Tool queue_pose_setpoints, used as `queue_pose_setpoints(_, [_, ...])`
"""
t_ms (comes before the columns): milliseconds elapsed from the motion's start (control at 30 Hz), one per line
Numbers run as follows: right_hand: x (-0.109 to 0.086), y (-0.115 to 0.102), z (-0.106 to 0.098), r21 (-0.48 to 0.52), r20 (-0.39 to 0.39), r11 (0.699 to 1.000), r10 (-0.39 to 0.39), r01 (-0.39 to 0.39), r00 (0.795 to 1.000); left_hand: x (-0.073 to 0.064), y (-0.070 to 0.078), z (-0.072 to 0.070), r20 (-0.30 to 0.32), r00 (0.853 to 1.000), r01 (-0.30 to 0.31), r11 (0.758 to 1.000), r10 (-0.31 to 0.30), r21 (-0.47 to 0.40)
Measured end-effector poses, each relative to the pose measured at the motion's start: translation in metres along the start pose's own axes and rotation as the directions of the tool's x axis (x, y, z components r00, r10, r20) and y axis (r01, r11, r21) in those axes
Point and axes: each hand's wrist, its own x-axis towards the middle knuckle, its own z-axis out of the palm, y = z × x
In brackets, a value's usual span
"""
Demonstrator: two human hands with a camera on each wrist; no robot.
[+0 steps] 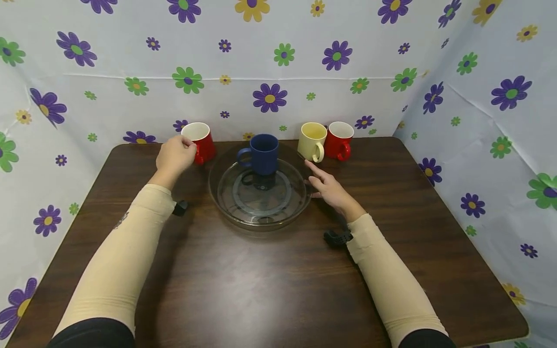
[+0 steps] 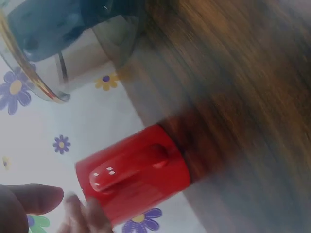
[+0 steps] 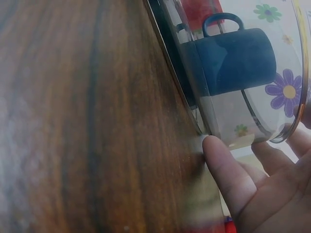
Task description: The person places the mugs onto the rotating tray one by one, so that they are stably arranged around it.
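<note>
A round clear glass dish (image 1: pixel 261 220) lies on the brown table. A dark blue mug (image 1: pixel 264 154) stands upright in it, handle to the left. Left of the dish is a red mug (image 1: pixel 205 145) with a white inside. My left hand (image 1: pixel 174 157) is at this mug's rim, loosely bent. In the left wrist view, the thumb (image 2: pixel 41 198) is apart from the blurred fingertips, with no mug wall between them. My right hand (image 1: pixel 332 191) is at the dish's right side with fingers spread; its thumb (image 3: pixel 226 165) lies by the glass wall near the base.
Behind the right hand, a pale yellow mug (image 1: pixel 310 144) and a second red mug (image 1: pixel 337 142) stand side by side at the table's back edge. A white flowered cloth (image 1: pixel 296 63) hangs behind the table (image 1: pixel 243 280) and along its sides.
</note>
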Motion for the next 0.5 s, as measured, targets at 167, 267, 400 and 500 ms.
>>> queue_pose_setpoints(167, [0.003,-0.001,0.001,-0.01,-0.002,1.0,-0.003,0.003,1.0,0.003,-0.01,-0.002,0.053,0.994,0.096,0.995,-0.094,-0.028])
queue_pose_setpoints(267, [0.003,-0.001,0.0,-0.026,-0.005,1.0,-0.005,0.005,1.0,0.006,-0.012,0.002,0.111,0.991,0.078,0.996,-0.072,-0.046])
queue_pose_setpoints(400, [0.002,-0.001,-0.002,-0.048,0.003,0.999,-0.001,0.001,1.0,0.01,-0.015,0.007,0.17,0.985,0.051,0.996,-0.039,-0.07])
queue_pose_setpoints(500, [0.0,0.0,-0.003,-0.059,0.005,0.998,-0.001,0.001,1.0,0.012,-0.018,0.012,0.205,0.978,0.06,0.992,-0.035,-0.113])
